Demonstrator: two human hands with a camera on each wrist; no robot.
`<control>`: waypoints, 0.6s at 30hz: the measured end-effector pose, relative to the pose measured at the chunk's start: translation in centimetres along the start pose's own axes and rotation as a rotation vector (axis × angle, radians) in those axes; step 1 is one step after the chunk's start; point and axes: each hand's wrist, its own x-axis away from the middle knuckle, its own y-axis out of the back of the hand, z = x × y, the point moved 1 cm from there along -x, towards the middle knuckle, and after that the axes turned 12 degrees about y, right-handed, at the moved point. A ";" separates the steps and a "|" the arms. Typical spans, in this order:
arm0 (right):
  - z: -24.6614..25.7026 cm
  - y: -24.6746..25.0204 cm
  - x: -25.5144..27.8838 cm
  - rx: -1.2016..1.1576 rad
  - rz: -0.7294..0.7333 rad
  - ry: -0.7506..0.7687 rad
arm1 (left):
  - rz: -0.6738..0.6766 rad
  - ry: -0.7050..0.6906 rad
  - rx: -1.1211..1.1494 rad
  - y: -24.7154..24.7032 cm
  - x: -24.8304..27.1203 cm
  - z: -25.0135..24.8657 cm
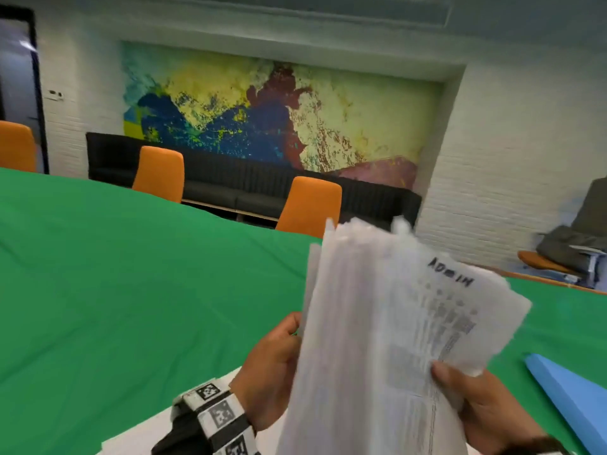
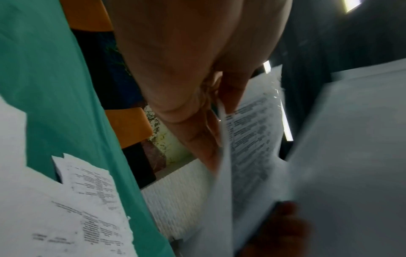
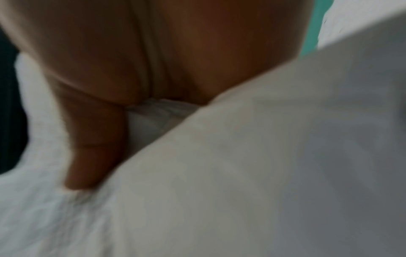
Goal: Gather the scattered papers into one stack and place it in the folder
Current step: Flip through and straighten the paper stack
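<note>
Paper stack point(image 1: 387, 323) raised, fanned, left hand point(image 1: 272, 369) and right hand point(image 1: 486, 412) both clamped on lower edges. Risk: uneven sheets slipping out; loose sheets point(image 2: 77, 208) on counter point(image 1: 131, 274) missed; blue folder point(image 1: 571, 395) right.

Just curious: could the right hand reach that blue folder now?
Probably yes: the folder lies beside the right hand with bare cloth between, but its fingers are busy gripping the papers.
</note>
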 end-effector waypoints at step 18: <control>-0.7 -3.1 0.2 0.174 0.047 0.136 | 0.044 -0.130 -0.501 0.2 0.6 -2.6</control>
